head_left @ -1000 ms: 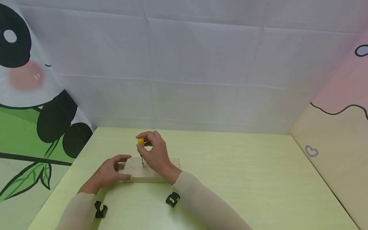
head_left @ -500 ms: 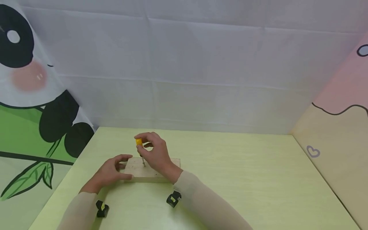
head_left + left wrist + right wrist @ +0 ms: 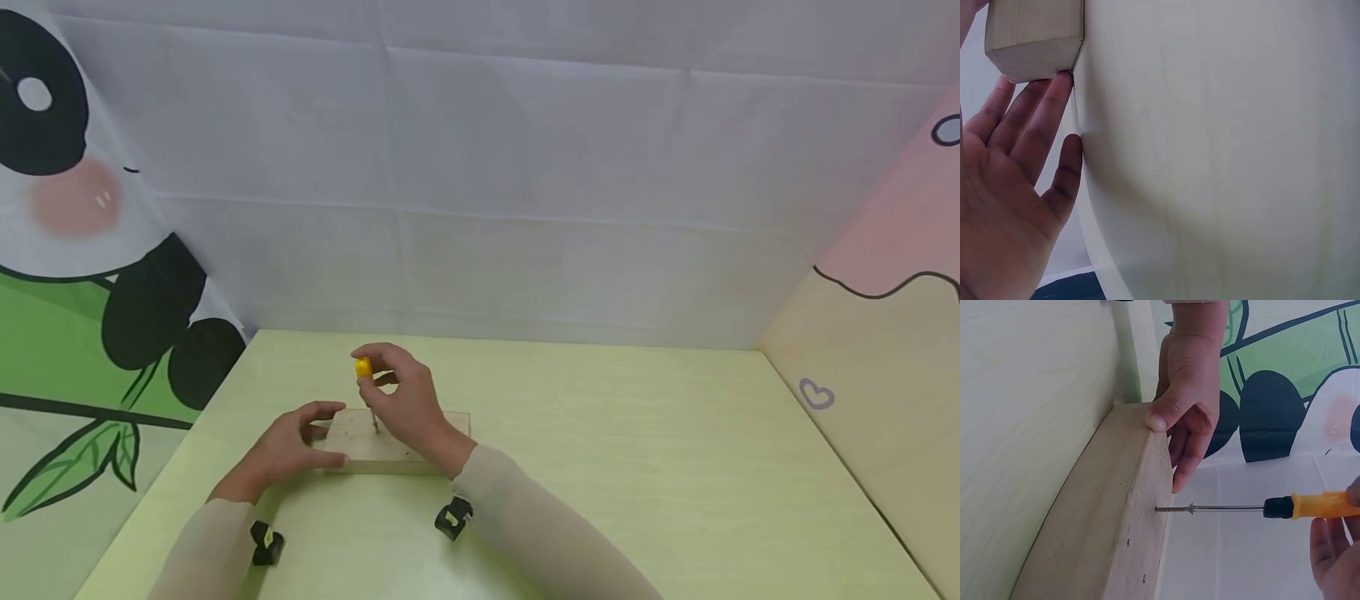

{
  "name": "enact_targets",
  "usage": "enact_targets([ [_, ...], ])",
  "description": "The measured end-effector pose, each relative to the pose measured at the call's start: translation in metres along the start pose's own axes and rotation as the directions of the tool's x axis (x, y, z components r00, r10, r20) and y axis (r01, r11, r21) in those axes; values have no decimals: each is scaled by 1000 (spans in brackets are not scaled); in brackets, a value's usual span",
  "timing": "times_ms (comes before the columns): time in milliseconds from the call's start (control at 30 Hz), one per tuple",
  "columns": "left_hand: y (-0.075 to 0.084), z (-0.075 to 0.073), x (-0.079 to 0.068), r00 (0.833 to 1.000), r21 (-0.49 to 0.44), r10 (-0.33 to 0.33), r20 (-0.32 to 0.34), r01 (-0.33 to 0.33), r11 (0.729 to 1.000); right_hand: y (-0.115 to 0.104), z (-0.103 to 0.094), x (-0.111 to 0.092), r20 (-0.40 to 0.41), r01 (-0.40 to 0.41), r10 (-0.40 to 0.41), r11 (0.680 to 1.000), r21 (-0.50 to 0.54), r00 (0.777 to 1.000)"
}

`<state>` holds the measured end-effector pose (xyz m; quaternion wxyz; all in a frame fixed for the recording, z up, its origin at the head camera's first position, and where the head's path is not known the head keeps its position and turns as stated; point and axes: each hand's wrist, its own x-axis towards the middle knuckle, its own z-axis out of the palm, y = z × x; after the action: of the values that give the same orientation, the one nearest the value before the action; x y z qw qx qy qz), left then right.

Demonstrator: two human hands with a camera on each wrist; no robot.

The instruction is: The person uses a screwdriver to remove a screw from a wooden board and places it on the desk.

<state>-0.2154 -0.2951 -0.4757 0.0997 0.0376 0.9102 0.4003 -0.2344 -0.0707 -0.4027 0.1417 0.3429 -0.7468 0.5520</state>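
A pale wooden block (image 3: 356,448) lies on the table, its end showing in the left wrist view. My left hand (image 3: 276,454) grips the block's left end, thumb at the near edge and fingers toward the far side. My right hand (image 3: 411,404) pinches the yellow handle of a screwdriver (image 3: 363,367) between thumb and fingers, above the block. In the right wrist view the screwdriver (image 3: 1316,505) has its shaft tip at the head of a screw (image 3: 1175,509). The screw stands out of the block's top face, its point at the wood.
Small dark holes or marks dot the block's top face. The light yellow table (image 3: 615,450) meets a white cloth wall (image 3: 525,167) at the back and printed cloth panels at both sides. Black wrist cameras (image 3: 452,518) hang by both sleeves.
The screwdriver's handle has leaned slightly to the left, with the right hand's fingers following. The left hand keeps its hold on the block, and the head view has shifted a little.
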Motion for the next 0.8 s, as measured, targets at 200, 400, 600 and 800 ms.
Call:
enact_targets([
  [200,0,0,0,1000,14,-11,1,11,1000,-2,-1,0,24,-37,37,999,-6,999],
  [400,-2,1,2,1000,10,-9,-3,9,1000,-4,-2,0,11,-12,12,999,-36,1000],
  [600,-5,1,3,1000,2,6,-8,-6,1000,-3,-2,0,28,-5,6,1000,-19,1000],
  [800,-5,1,2,1000,5,-2,-8,2,1000,-2,-1,0,33,-19,20,1000,-19,999],
])
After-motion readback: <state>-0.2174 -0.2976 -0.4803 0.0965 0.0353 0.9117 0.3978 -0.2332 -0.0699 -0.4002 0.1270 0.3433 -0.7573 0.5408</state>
